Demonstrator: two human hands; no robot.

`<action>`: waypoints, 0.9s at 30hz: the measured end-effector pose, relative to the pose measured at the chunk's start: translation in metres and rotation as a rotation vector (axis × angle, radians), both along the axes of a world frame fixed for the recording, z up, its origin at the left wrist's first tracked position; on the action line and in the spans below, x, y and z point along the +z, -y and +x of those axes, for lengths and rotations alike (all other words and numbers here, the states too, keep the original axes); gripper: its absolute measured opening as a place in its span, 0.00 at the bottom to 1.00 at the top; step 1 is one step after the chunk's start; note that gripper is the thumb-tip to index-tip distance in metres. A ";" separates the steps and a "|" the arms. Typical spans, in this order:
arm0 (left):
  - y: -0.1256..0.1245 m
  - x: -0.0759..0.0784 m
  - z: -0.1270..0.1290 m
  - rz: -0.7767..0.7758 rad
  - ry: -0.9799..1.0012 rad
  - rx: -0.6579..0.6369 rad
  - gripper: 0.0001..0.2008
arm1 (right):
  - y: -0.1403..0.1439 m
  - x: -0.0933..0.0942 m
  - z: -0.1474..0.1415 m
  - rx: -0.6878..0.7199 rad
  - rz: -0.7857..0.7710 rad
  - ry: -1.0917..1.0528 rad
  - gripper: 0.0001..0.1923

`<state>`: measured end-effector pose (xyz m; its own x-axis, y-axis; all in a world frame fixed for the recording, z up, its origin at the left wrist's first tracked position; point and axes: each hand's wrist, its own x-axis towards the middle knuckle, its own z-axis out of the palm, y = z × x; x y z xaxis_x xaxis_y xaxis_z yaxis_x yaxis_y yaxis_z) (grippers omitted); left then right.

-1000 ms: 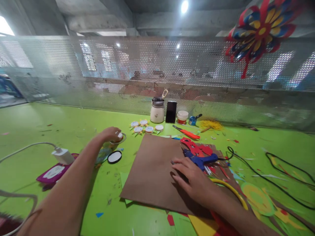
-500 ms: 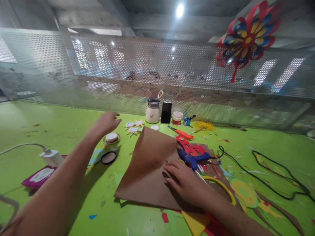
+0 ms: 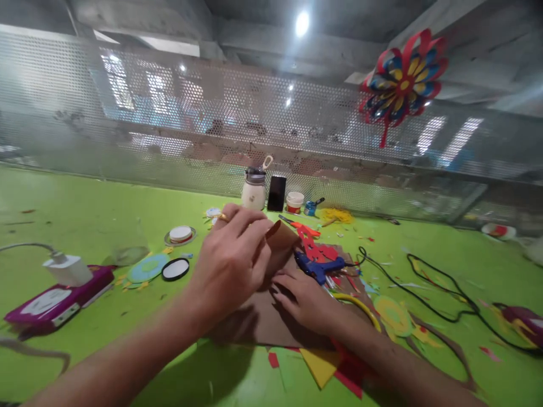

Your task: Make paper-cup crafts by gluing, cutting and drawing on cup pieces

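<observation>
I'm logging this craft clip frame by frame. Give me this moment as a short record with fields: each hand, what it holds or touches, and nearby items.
left hand: grips the lifted far edge of the brown sheet
right hand: lies flat on the brown sheet, fingers spread
sheet state: far edge curled up, rest lying on the green table
beside right hand: blue glue gun, red cutouts
left of sheet: black-rimmed disc, white charger

Bright ceiling lamp (image 3: 302,23) flares far overhead; daylight glares through the mesh screen (image 3: 169,124). The near left hand (image 3: 231,260) blurs, edges bend, soft shadows on the table (image 3: 85,203).
</observation>
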<state>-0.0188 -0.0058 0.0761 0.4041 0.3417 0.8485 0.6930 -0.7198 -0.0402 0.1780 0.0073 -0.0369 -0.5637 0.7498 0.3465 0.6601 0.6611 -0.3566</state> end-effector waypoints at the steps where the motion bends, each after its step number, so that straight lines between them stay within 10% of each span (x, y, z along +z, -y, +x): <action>1: 0.003 0.000 0.001 -0.028 0.011 -0.055 0.10 | -0.002 0.000 -0.001 0.001 0.006 0.008 0.12; 4: -0.001 -0.014 0.006 -0.374 -0.253 -0.255 0.11 | -0.005 0.003 -0.003 -0.003 0.019 0.044 0.10; 7: -0.024 -0.042 0.005 -0.578 -0.551 -0.142 0.11 | -0.005 0.008 -0.001 0.004 0.033 0.088 0.10; 17: -0.050 -0.102 -0.022 -0.655 -0.521 0.025 0.13 | -0.066 0.054 0.059 -0.210 0.101 0.277 0.08; 27: -0.064 -0.085 -0.004 -0.750 -0.632 0.118 0.13 | -0.226 0.109 0.082 -0.607 -0.004 0.471 0.17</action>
<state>-0.0225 0.0584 -0.0091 0.6373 0.7698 0.0352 0.7700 -0.6380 0.0107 0.2595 0.2338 0.0720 -0.1406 0.9756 0.1687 0.9897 0.1338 0.0507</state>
